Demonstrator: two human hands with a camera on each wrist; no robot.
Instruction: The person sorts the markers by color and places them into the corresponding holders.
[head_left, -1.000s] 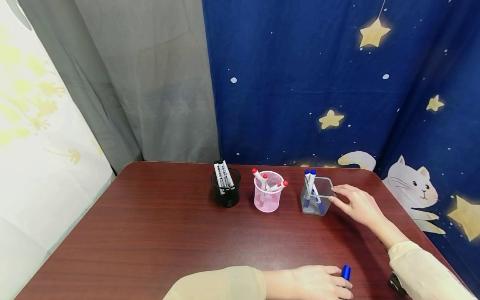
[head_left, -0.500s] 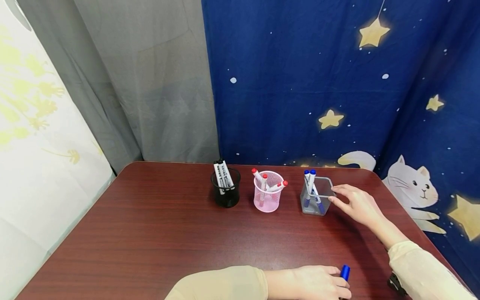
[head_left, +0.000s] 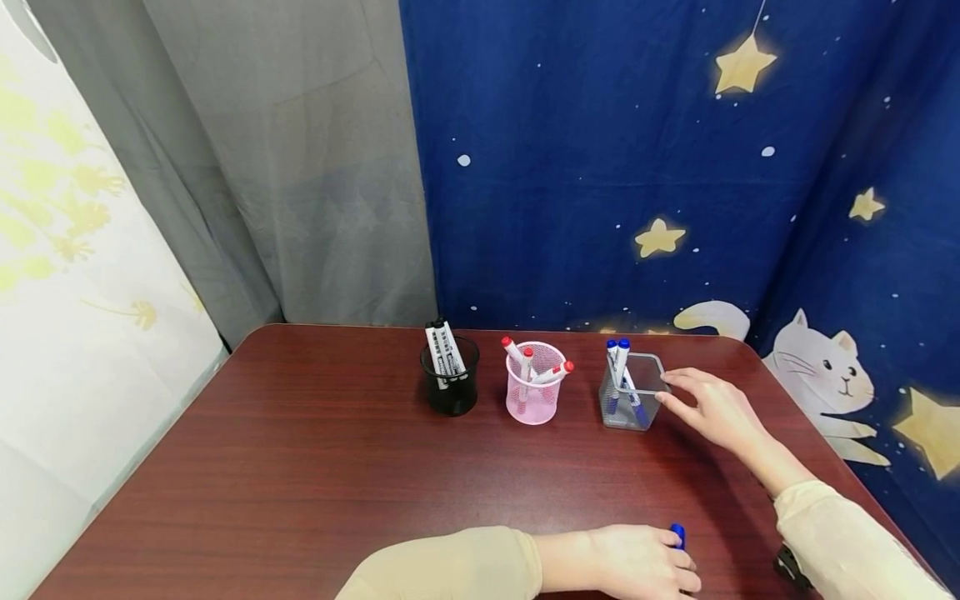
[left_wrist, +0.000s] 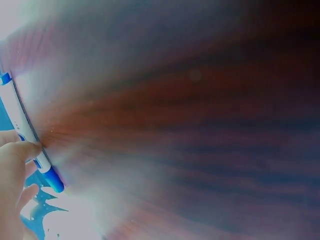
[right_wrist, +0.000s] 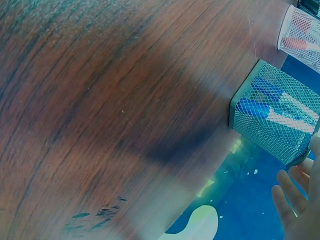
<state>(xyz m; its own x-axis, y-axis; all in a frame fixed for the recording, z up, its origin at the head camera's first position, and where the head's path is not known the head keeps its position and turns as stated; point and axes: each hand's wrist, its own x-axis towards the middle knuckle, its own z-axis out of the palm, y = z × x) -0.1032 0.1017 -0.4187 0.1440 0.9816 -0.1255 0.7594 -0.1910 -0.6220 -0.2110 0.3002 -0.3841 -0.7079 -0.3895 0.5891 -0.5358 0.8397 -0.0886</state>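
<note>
My left hand (head_left: 643, 560) is low over the front of the table, pinching a blue-capped whiteboard marker (left_wrist: 20, 117) between thumb and fingers. Only the marker's blue end shows past the fingers in the head view; its white barrel slants across the left wrist view. Farther back, my right hand (head_left: 712, 408) holds the rim of a square grey mesh pen holder (head_left: 624, 412) at its right side with thumb and index finger, the other fingers spread loosely. Several blue-capped markers (head_left: 622, 357) lean inside that holder, visible through the mesh in the right wrist view.
To the left of the grey holder stand a round pink mesh pen cup (head_left: 532, 407) with red-capped markers (head_left: 527, 367) and a round black one (head_left: 452, 398) with black-capped markers (head_left: 447, 350). The brown table (head_left: 337, 467) ends at curtains behind.
My left hand has tilted and moved slightly, and the marker's blue end has shifted left and partly behind the fingers. The right hand stays at the grey holder.
</note>
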